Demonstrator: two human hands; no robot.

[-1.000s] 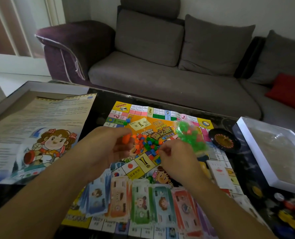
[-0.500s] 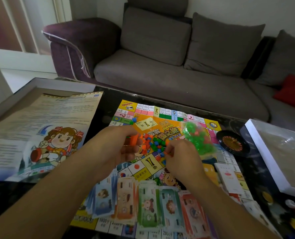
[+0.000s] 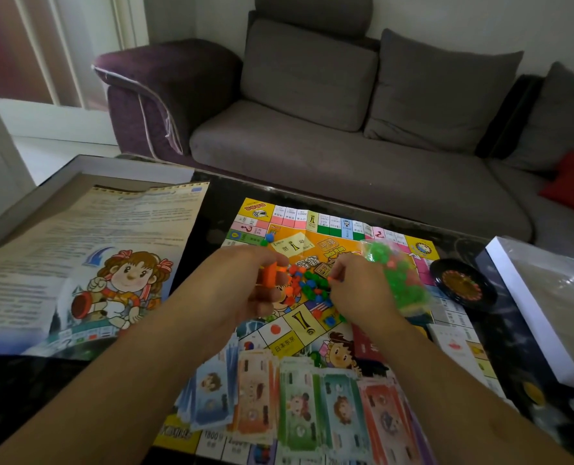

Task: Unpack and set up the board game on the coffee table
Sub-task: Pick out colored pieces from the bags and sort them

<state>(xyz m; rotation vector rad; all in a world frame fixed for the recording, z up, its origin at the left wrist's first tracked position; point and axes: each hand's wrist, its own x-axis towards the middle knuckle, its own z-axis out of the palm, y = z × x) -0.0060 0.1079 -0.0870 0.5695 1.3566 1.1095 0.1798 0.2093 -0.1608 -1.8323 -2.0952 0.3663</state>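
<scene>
Left hand (image 3: 245, 283), fingers curled, grips several small orange plastic game pieces (image 3: 269, 274) above the centre of the colourful paper game board (image 3: 329, 229). Right hand (image 3: 359, 290) pinches one small orange piece at its fingertips, just beside the loose heap of red, blue, green and orange plastic pieces (image 3: 307, 286) lying on the board between both hands. Beyond the right hand, touching or nearly touching it, lies a clear plastic bag of green and pink pieces (image 3: 396, 276); farther right, a black roulette wheel (image 3: 459, 283). Fanned stacks of paper play money (image 3: 295, 397) lie along the board's near edge.

The step appears to be sorting by colour. It is best done by lifting pieces singly from the heap's edge, keeping the collecting hand low so that dropped pieces stay on the board, and not brushing the bag.
</scene>
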